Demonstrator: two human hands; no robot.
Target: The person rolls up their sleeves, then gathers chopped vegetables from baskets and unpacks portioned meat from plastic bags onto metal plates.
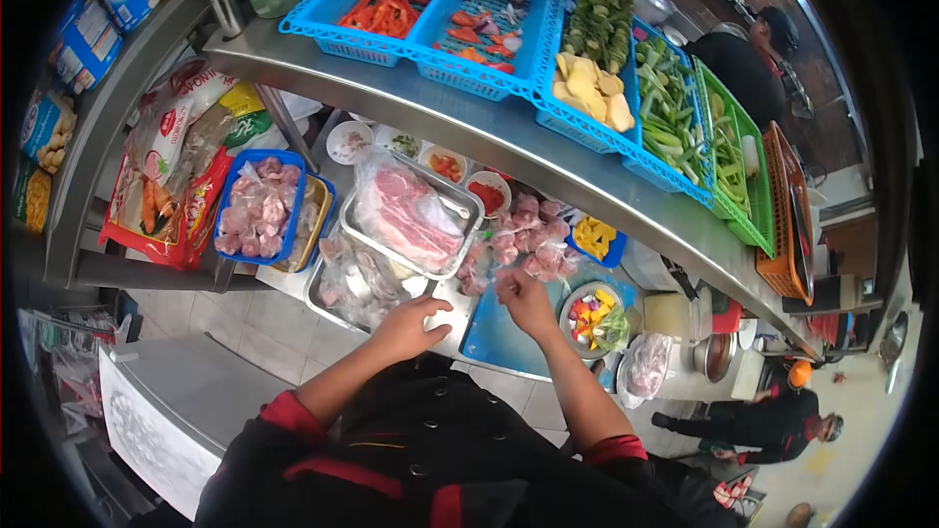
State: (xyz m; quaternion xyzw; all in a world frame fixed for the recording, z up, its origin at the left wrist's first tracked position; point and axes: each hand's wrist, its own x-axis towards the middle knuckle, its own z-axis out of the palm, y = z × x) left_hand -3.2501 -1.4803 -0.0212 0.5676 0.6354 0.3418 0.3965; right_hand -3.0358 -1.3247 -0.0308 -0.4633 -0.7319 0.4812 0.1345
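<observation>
Blue plastic-looking cutting board (494, 337) = reference point, directly in front of the person. Bagged meat chunks (529, 235) sit at the board's far edge, clear plastic around them, part of the bag lying over the board's far left corner.

Right hand (526, 301): above the board, fingers curled in narrow, tips at the near side of the bagged chunks. Can't tell whether they pinch the plastic or just hover by it. Left hand (409, 329): just left of the board, thumb and fingers spread wide, palm side down, near the lower steel tray.

Left of the board: two steel trays, partly stacked. Upper one carries a plastic-wrapped meat slab (406, 215); lower one has bagged meat (357, 284). Further left of it, a blue basket of pale pink meat pieces (259, 210).

Beyond the board: white bowl with red seasoning (488, 196), plus a blue container of yellow pieces (593, 235) past its far right corner. Right part of the board: plate of mixed cut vegetables (593, 323). Right of the board: another wrapped meat pack (646, 367).

Above and beyond the board: steel shelf (391, 98) with baskets of red pepper strips (380, 12) and green stalks (670, 108). Well off to the board's right, another person (778, 427) in dark clothes.
</observation>
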